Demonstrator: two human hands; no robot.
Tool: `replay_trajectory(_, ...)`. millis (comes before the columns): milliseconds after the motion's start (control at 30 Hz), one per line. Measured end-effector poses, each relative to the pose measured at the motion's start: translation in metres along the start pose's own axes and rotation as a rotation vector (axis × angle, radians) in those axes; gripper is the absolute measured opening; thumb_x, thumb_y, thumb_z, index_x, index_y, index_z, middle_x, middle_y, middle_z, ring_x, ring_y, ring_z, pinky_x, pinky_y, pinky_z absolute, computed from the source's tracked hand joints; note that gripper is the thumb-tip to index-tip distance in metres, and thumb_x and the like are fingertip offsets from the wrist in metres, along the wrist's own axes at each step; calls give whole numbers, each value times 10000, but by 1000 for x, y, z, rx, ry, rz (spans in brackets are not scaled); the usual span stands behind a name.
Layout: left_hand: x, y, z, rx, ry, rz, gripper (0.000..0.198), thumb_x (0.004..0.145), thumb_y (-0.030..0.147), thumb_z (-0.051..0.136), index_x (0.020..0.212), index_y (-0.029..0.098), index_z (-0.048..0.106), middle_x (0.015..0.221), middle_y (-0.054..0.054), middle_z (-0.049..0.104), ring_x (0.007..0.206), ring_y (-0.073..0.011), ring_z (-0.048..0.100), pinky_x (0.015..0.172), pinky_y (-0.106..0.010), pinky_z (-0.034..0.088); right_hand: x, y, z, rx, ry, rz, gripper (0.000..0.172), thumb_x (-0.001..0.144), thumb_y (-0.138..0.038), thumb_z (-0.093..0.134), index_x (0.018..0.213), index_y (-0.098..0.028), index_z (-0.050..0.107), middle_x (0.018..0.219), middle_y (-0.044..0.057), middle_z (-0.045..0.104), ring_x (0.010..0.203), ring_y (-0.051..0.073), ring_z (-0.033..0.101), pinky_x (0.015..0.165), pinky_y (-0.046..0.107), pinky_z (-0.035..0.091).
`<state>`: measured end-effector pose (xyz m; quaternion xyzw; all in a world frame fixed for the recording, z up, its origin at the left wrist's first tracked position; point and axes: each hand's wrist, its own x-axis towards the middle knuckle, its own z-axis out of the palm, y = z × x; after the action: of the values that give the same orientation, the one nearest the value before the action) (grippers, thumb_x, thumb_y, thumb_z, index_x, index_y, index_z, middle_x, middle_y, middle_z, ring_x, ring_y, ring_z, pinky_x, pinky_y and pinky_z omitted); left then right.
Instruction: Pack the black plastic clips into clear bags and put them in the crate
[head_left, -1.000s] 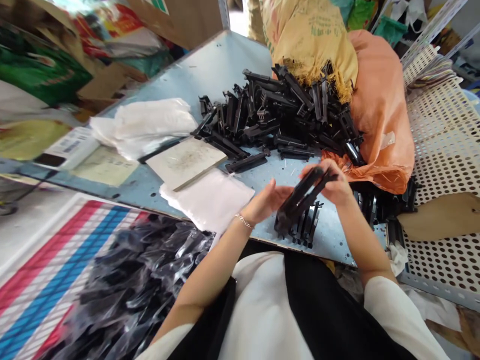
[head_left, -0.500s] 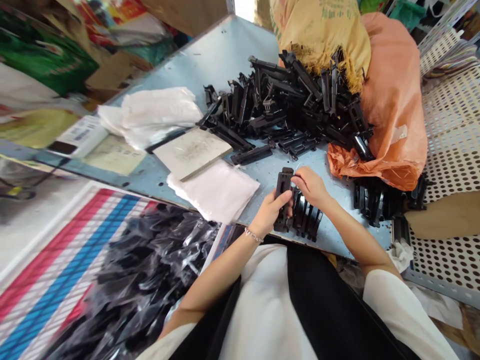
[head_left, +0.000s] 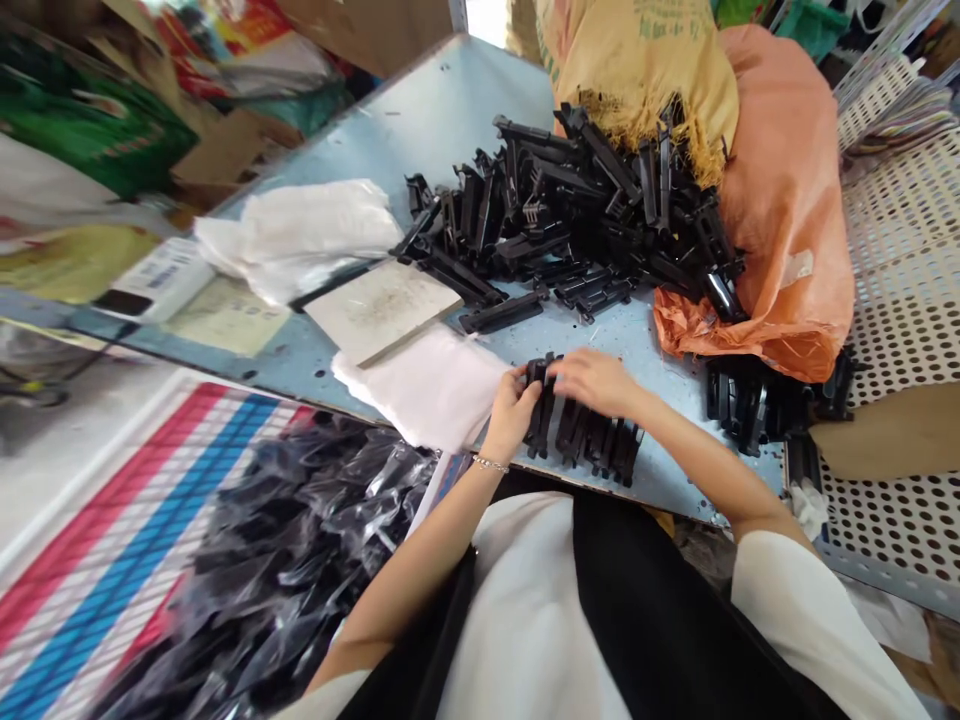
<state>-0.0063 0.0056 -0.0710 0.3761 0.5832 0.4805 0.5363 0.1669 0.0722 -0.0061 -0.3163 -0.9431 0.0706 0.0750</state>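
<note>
My left hand (head_left: 513,412), with a bracelet at the wrist, is closed round the left side of a black plastic part (head_left: 538,425) near the table's front edge. My right hand (head_left: 598,382) reaches over from the right, its blurred fingertips at the top of that part; whether they grip it is unclear. Just right of the held part, several black parts (head_left: 606,445) stand side by side in a row, partly under my right hand. A large heap of similar black parts (head_left: 555,210) lies farther back on the blue table (head_left: 420,110).
White plastic bags (head_left: 427,390) and a flat board (head_left: 382,305) lie left of my hands. Yellow (head_left: 645,70) and orange sacks (head_left: 787,200) stand behind. Bagged black parts (head_left: 300,540) fill a striped sack at lower left. A perforated rack (head_left: 907,300) is at right.
The part in my left hand has moved slightly left and turned narrow side up. My right hand has come left, from a pinch to fingers stretched over the part's top.
</note>
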Motion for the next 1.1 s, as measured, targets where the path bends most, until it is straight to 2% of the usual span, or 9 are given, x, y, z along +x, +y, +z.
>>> replay_trajectory(100,4,-24,8,233,8,161,401,897,285,574,1278,160,578,1259,-144,633,1245,-290,570,1124,-489,416,34,60,-6,-119,78,325,396,1019,-173,420,1391,-152,554,1375,158,595,1257,285,480,1010,409,372)
replay_trajectory(233,-1,-33,15,396,2,267,496,881,254,574,1364,144,541,1476,-193,475,1421,-330,412,1214,-545,300,55,96,-20,-164,-27,407,326,976,-135,476,1266,-108,620,1236,181,676,1202,313,526,1067,469,317)
replay_trajectory(333,-5,-13,14,362,-15,330,599,906,347,591,1459,164,451,1529,-188,424,1465,-322,358,1234,-545,264,46,74,-38,-47,147,458,276,988,-274,525,1187,-109,622,1137,186,696,1073,313,584,972,445,393)
replay_trajectory(400,-7,10,15,247,-41,405,726,880,451,653,1503,187,392,1584,-172,367,1513,-323,273,1253,-527,222,33,46,-49,208,271,441,303,991,-386,533,1157,-146,613,1087,142,698,995,282,609,886,401,449)
replay_trajectory(467,-8,35,16,9,-165,396,810,818,553,715,1488,211,413,1564,-152,417,1494,-337,317,1228,-506,287,17,17,-55,582,271,363,362,973,-493,544,1139,-179,610,1020,82,697,900,231,629,786,344,489)
replay_trajectory(600,-14,68,13,-419,-604,-6,758,751,646,749,1304,158,578,1132,-150,714,1034,-318,702,873,-435,577,-8,-11,-55,1075,186,335,514,930,-650,518,1178,-207,598,945,36,682,796,181,636,650,286,502)
replay_trajectory(700,-19,73,8,-523,-573,-159,697,747,608,775,1255,169,590,954,-90,732,739,-207,702,655,-321,572,-17,-11,-56,887,297,395,552,942,-685,463,1169,-201,598,996,59,665,892,196,626,758,324,512)
replay_trajectory(867,-26,76,5,-556,-460,-208,527,729,523,805,1067,151,647,896,-59,708,710,-164,647,585,-255,509,-12,-19,-70,319,264,243,466,1012,-611,379,1006,-195,588,977,81,629,954,219,574,835,346,452)
replay_trajectory(1100,-35,92,-3,-570,-501,-180,481,731,513,798,995,147,634,790,-26,642,592,-114,536,543,-262,448,-1,-27,-76,221,303,224,497,1056,-579,236,928,-204,536,909,66,598,911,204,547,802,321,402)
